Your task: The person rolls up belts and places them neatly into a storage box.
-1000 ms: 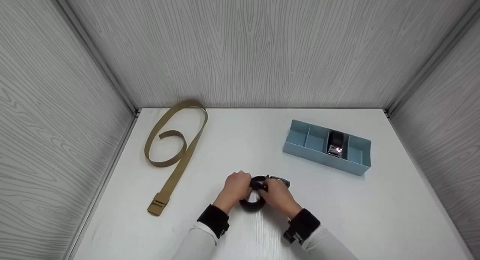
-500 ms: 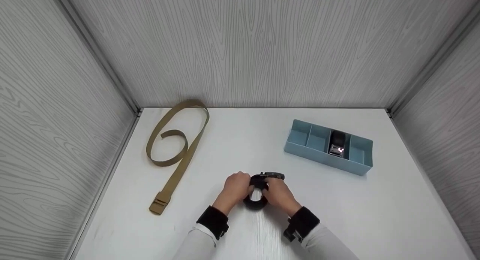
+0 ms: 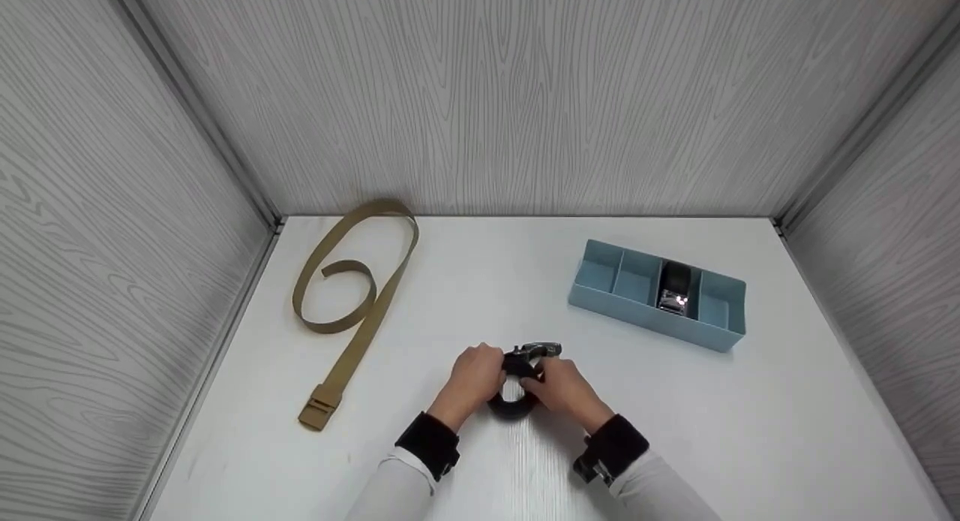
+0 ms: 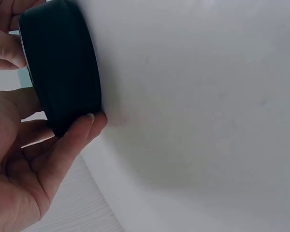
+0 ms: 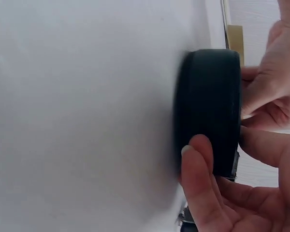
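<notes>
- The white worktop (image 3: pixel 465 281), walled on three sides by grey wood-grain panels (image 3: pixel 525 93), carries everything in view.
- A long tan webbing belt (image 3: pixel 352 296) lies loosely looped at the far left, its buckle end pointing toward the near edge, well apart from the hands.
- A pale blue plastic divider tray (image 3: pixel 600 292) sits at the far right; one of its compartments holds a rolled dark belt with a shiny buckle (image 3: pixel 673 288), while the others look bare.
- The left hand (image 3: pixel 471 378) curls round the left side of a black belt rolled into a tight coil (image 3: pixel 513 405); the wrist view shows its fingertip on the coil's outer band.
- The right hand (image 3: pixel 564 389) grips the coil's right side, thumb laid across the band in its wrist view.
- The coil stands on edge on the worktop near the front centre, between both hands. Its round faces look toward and away from the person, so the roll's axis runs front to back.
- A second ago the metal buckle (image 3: pixel 541 349) trailed further right, clear of the right hand; now it sits tucked against the coil's far top, with the tail drawn in. By my reading the rolling is nearly finished, with only the buckle end left to seat.
</notes>
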`<state>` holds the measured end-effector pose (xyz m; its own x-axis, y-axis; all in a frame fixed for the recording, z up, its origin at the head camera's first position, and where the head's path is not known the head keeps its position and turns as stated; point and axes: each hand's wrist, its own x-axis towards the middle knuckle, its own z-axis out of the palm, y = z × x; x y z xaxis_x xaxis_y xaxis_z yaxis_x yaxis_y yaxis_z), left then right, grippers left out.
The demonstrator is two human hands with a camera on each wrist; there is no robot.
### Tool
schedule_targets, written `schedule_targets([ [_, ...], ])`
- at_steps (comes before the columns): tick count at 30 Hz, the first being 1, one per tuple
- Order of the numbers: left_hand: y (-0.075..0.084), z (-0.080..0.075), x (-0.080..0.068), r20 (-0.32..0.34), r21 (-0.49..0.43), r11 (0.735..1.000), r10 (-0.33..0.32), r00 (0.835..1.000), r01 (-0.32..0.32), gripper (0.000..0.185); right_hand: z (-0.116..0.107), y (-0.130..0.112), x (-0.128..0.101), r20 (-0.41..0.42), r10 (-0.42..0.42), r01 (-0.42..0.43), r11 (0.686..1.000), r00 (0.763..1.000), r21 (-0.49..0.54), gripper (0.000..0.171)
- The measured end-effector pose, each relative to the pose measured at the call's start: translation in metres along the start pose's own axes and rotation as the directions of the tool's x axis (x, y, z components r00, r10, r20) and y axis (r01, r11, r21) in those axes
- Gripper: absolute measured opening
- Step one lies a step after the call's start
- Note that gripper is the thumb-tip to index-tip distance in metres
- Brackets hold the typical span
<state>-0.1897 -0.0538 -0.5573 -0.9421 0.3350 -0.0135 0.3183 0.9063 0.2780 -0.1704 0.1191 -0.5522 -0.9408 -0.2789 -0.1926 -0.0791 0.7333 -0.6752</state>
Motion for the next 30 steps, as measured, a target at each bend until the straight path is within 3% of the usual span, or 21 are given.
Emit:
schedule_targets([
  [5, 0.000, 0.000, -0.004, -0.042, 0.019, 1.000, 0.025, 0.999, -0.024, 0.010, -0.015, -0.005, -0.001, -0.021, -0.036, 0.036, 0.999, 0.999, -0.013, 0.016],
  [9, 0.001, -0.005, -0.007, -0.132, 0.116, 0.984, 0.148, 0.980, -0.133, 0.010, -0.032, -0.013, 0.002, -0.123, -0.159, 0.154, 0.987, 0.980, -0.051, 0.008],
  [11, 0.002, -0.009, -0.008, -0.171, 0.199, 0.955, 0.254, 0.952, -0.219, 0.007, -0.040, -0.015, 0.004, -0.150, -0.214, 0.201, 0.975, 0.965, -0.096, 0.011],
  [13, 0.003, -0.012, -0.009, -0.187, 0.296, 0.905, 0.370, 0.910, -0.307, 0.002, -0.047, -0.016, 0.005, -0.126, -0.235, 0.218, 0.967, 0.964, -0.134, 0.021],
  [16, 0.005, -0.016, -0.011, -0.186, 0.411, 0.817, 0.509, 0.841, -0.404, 0.015, -0.054, -0.014, 0.008, -0.021, -0.217, 0.211, 0.963, 0.976, -0.166, 0.039],
  [19, 0.006, -0.019, -0.011, -0.202, 0.457, 0.767, 0.582, 0.788, -0.449, 0.025, -0.057, -0.010, 0.011, 0.095, -0.193, 0.204, 0.970, 0.977, -0.130, 0.044],
  [22, 0.007, -0.020, -0.011, -0.238, 0.453, 0.759, 0.608, 0.757, -0.467, 0.029, -0.057, -0.005, 0.015, 0.153, -0.217, 0.228, 0.972, 0.964, -0.061, 0.033],
  [24, 0.007, -0.020, -0.010, -0.263, 0.442, 0.763, 0.612, 0.746, -0.471, 0.026, -0.057, -0.003, 0.016, 0.153, -0.248, 0.256, 0.966, 0.957, -0.033, 0.024],
  [27, 0.007, -0.020, -0.009, -0.303, 0.419, 0.782, 0.600, 0.740, -0.462, 0.018, -0.057, -0.002, 0.016, 0.116, -0.275, 0.280, 0.960, 0.954, -0.026, 0.015],
  [30, 0.007, -0.020, -0.006, -0.351, 0.369, 0.817, 0.564, 0.748, -0.443, 0.016, -0.058, -0.004, 0.015, 0.060, -0.274, 0.276, 0.960, 0.960, -0.035, 0.015],
])
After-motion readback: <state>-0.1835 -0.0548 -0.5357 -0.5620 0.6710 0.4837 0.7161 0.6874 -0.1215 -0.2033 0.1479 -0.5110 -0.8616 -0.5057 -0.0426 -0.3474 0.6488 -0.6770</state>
